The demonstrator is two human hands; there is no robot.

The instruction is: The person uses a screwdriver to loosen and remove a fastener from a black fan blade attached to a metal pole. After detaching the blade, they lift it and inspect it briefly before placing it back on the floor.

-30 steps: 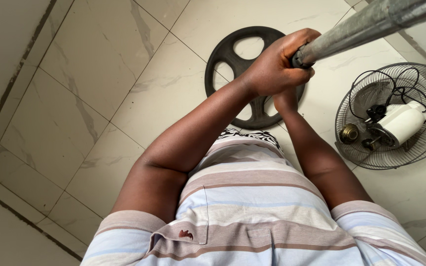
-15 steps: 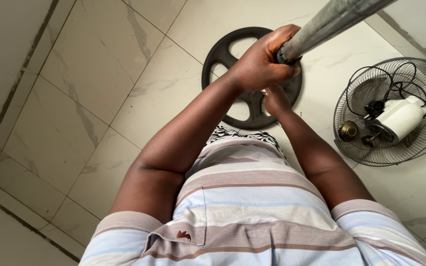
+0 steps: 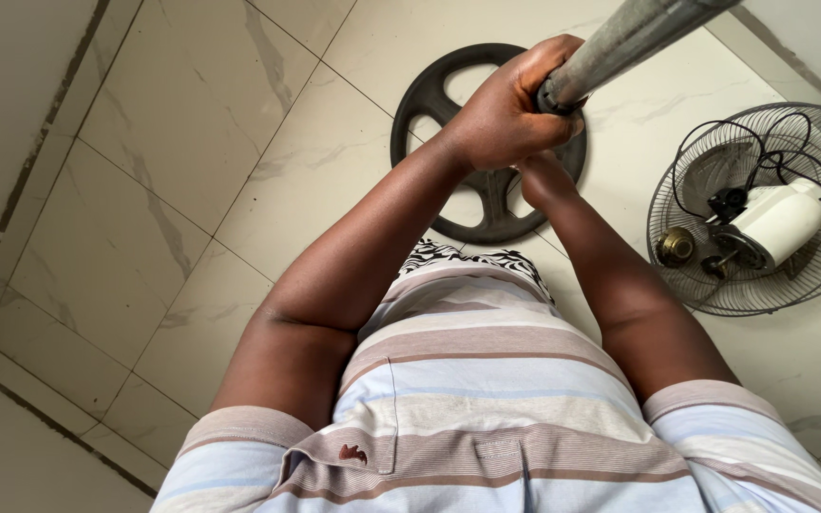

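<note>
Vs a second ago: pole (image 3: 639,33) swung a little toward vertical and shifted left in view, round base (image 3: 486,142) and fan head (image 3: 762,214) drifted slightly with the camera. Grip position on the pole looks unchanged. Reads as a small tilt or twist of the pole, not a re-grip.

Left hand (image 3: 510,114) wrapped tight round the grey metal pole, fingers (image 3: 548,71) curled fully over it, knuckles up. Pole runs up and right out of the top edge, lower end buried in the fist.

Right hand (image 3: 544,176) just below the left, mostly hidden behind it. Wrist and heel visible only; closed or not, cannot tell. Sits at the pole's lower end, touching or very near.

Black round base with spoke cut-outs lying flat on the tiled floor (image 3: 192,161), directly beneath both hands. Gap between pole end and base hub not visible, hands in the way.

Fan head on the floor to the right, well apart from the hands: wire cage flat, white motor housing on top, black cord looped over it, small brass-coloured cap (image 3: 677,247) beside the motor.

Striped shirt (image 3: 486,418) fills the lower frame.
</note>
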